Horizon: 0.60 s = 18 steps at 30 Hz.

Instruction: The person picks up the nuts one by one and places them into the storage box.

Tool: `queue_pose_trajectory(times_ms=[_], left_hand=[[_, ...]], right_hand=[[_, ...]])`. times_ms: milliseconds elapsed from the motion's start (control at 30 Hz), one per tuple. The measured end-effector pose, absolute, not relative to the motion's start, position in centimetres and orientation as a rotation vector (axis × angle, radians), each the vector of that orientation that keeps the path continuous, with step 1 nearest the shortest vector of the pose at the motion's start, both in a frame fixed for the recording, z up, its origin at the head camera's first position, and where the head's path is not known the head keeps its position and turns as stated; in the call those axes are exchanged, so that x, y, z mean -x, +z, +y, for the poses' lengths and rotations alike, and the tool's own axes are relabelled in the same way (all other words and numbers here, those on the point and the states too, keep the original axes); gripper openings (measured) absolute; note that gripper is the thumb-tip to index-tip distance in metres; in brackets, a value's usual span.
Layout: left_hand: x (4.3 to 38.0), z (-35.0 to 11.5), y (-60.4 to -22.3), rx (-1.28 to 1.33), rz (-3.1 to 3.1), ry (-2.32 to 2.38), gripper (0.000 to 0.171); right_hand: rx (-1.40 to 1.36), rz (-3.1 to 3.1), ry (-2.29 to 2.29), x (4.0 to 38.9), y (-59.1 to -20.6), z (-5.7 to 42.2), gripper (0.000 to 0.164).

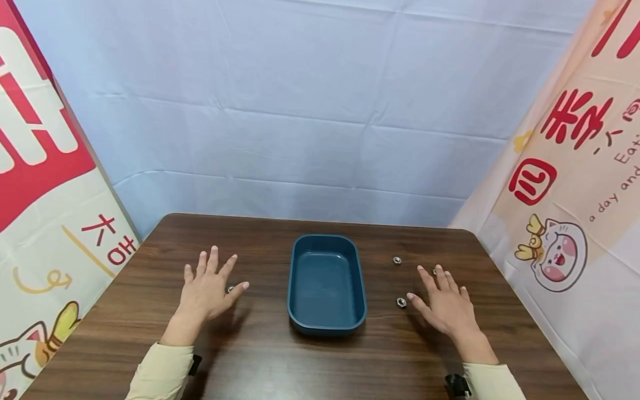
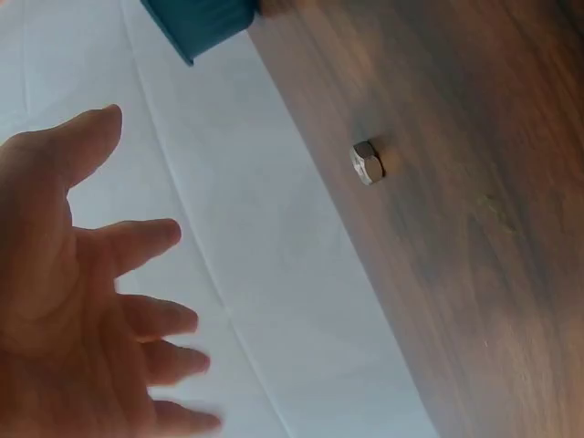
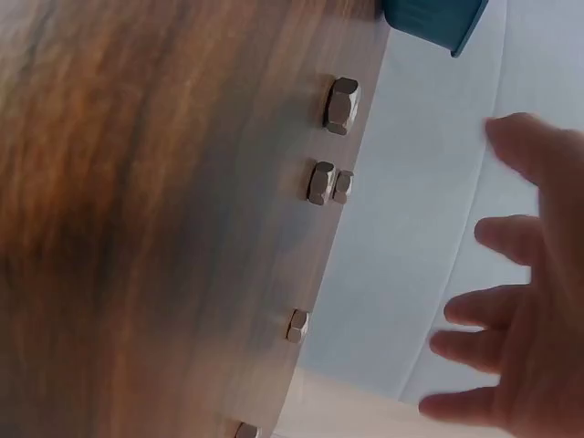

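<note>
The left hand (image 1: pixel 206 293) and right hand (image 1: pixel 448 309) spread wide; shiny, six-sided silver nuts (image 1: pixel 401 303) sit right of the frame's middle.

The right curtain (image 1: pixel 575 183) reads "Eat", "a day and"; left curtain (image 1: pixel 55 233), "大吉".

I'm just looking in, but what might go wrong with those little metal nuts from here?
The nuts lie loose on the table, so a careless nudge might send one sliding. Some might be overlooked: the right wrist view shows five, yet the head view shows only three to the right of the blue tray. Two look close together from the right wrist, so picking one might knock the other.
</note>
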<state>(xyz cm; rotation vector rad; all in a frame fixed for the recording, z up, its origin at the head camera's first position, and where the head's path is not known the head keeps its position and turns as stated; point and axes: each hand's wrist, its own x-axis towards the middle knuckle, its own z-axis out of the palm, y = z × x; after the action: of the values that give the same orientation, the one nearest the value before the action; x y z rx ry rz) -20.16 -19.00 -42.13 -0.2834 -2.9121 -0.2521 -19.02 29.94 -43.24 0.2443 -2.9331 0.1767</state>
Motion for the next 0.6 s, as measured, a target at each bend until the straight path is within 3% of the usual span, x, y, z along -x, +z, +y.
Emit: queue_pose_trajectory(times_ms=[233, 433, 600], left_hand=[[20.4, -18.5, -41.6, 0.421, -2.727, -0.143, 0.048], [20.3, -18.2, -41.4, 0.400, -2.782, -0.153, 0.046], [19.4, -17.3, -41.3, 0.327, -2.847, -0.415, 0.050]], right_hand=[[-0.366, -2.787, 0.033, 19.2, -43.0, 30.0, 0.038], [-0.355, -2.808, 0.049, 19.1, -43.1, 30.0, 0.036], [-0.274, -2.856, 0.367, 18.6, -43.4, 29.4, 0.037]])
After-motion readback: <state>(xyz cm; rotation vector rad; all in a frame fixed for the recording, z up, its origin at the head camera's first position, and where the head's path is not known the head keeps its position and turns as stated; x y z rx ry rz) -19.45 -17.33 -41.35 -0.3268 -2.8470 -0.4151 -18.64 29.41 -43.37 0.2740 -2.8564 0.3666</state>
